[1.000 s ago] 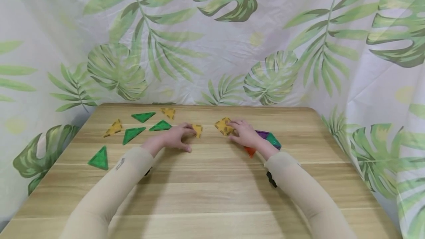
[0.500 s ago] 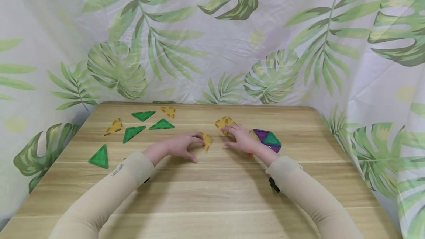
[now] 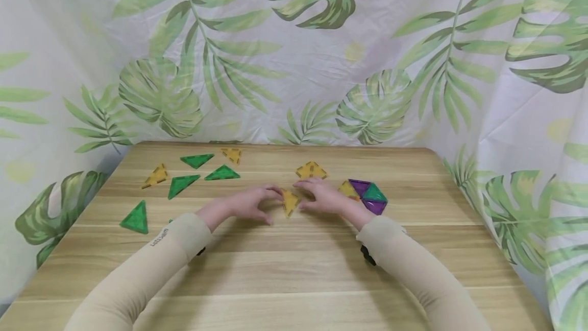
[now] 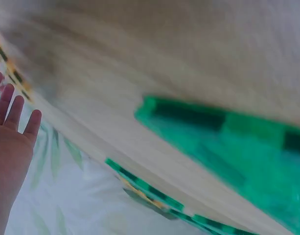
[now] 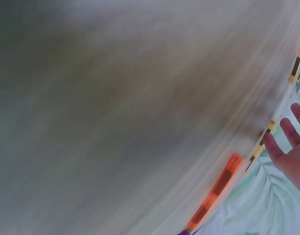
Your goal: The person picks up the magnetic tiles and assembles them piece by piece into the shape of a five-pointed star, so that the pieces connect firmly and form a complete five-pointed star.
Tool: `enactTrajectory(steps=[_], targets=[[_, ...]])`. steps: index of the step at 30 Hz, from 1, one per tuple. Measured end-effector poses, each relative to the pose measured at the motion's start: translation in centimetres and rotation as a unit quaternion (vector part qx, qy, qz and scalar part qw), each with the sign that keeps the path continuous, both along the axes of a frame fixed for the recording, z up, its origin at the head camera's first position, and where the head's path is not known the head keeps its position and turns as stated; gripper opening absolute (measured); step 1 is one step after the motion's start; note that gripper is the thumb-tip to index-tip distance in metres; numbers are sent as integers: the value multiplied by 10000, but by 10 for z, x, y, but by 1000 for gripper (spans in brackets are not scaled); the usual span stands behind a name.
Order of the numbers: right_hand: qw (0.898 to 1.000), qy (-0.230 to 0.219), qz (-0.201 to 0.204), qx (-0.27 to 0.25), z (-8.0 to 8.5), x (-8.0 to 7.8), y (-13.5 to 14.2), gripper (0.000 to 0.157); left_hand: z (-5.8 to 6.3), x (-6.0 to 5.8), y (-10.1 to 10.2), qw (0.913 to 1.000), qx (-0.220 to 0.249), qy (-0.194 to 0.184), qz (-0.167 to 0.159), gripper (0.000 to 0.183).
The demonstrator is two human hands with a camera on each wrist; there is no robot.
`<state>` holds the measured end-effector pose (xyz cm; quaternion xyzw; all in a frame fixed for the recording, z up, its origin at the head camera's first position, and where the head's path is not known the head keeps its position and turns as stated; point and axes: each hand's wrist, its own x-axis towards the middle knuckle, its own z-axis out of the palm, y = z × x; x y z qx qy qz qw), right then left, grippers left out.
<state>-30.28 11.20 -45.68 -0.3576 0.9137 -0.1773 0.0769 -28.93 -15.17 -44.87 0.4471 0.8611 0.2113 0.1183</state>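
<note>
A yellow triangular magnetic tile (image 3: 290, 203) lies on the table between the two hands. My left hand (image 3: 248, 203) touches its left side with the fingertips, the thumb held apart. At the tile's right side is my right hand (image 3: 323, 197), fingers extended and fingertips close to the edge. Both wrist views show the fingers fairly straight. Just behind the right hand are two joined yellow triangular tiles (image 3: 311, 170). Beside the right wrist sits a many-coloured cluster with a yellow tile (image 3: 346, 189), purple tile (image 3: 374, 207) and teal tile (image 3: 375, 192); its orange tile (image 5: 216, 193) is mostly hidden in the head view.
Several green triangular tiles (image 3: 136, 217) and two yellow ones (image 3: 156, 176) are scattered over the left of the wooden table (image 3: 275, 280). One green tile (image 4: 238, 152) is close below the left wrist. A leaf-patterned cloth (image 3: 294, 65) hangs behind the table.
My left hand has slid the yellow tile rightward and nearer to me. My right hand has come off the joined yellow pair and moved left and nearer, to that tile.
</note>
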Motion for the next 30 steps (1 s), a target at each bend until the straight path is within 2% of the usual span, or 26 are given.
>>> enactTrajectory(steps=[4, 7, 12, 17, 21, 25, 30], targets=[[9990, 40, 260, 348, -1, -2, -6, 69, 6, -16, -11, 9987, 82, 286, 413, 64], [9981, 73, 319, 527, -1, -2, -10, 66, 12, -30, -25, 9950, -44, 463, 886, 63], [9978, 87, 342, 562, -2, 0, -11, 62, 19, -44, -54, 9883, -203, 253, 1487, 64], [9983, 194, 397, 390, -1, 4, -2, 59, 22, -49, -80, 9806, -393, 135, 1915, 64], [9981, 403, 403, 241, -3, 5, 7, 55, 17, -50, -96, 9731, -544, 308, 2219, 63], [9971, 630, 386, 172, -5, 6, 14, 52, 10, -49, -109, 9688, -560, 386, 2382, 60], [9967, 712, 379, 75, -5, 7, 21, 50, 3, -46, -121, 9669, -609, 386, 2446, 53]])
